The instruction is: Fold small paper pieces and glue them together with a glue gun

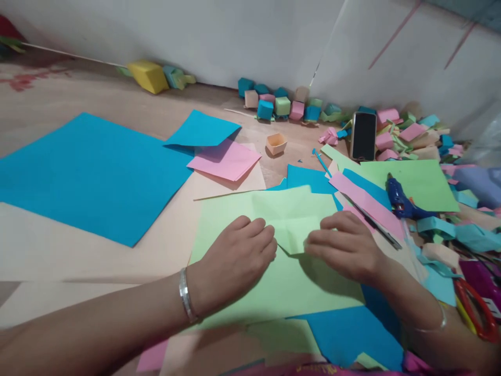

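My left hand [235, 256] and my right hand [344, 245] both press down on a small light green paper [291, 219] that is partly folded, with creases showing. The fingers of each hand are curled and pinch the paper's lower edges from either side. This piece lies on a bigger light green sheet [274, 287]. A silver bangle circles my left wrist and a thin bracelet my right.
A big blue sheet [90, 172] lies at the left, with pink [225, 159] and blue [201, 130] sheets beyond. A blue glue gun [401, 201], phone [363, 136], red-handled scissors [475, 310], an orange paper box [276, 143] and several folded paper cubes [282, 104] sit by the wall.
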Motion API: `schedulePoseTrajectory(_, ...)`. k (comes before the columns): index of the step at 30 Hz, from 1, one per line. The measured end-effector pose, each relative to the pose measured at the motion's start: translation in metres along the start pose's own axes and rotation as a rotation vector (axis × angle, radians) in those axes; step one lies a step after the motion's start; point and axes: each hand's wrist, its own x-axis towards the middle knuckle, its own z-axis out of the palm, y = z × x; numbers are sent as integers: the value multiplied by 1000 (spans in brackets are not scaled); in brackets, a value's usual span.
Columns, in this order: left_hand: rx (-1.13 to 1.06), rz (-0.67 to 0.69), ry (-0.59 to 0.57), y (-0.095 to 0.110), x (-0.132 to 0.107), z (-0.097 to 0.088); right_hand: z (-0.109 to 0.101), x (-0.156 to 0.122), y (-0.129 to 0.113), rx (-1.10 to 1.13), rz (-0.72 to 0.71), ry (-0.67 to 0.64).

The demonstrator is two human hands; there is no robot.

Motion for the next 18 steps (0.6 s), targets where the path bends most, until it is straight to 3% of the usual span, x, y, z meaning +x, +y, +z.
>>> schedulePoseTrajectory(3,40,-6,-34,6,-2,0,-1,3,-12,28,-51,-148)
schedulePoseTrajectory(7,118,2,-76,17,-7,2,0,1,-4,135,64,-306)
schedulePoseTrajectory(13,133,-13,-128,26,-15,3,1,-2,14,473,227,-341)
schedulePoseTrajectory(18,43,-12,-150,27,-17,0,13,1,1,386,377,-272)
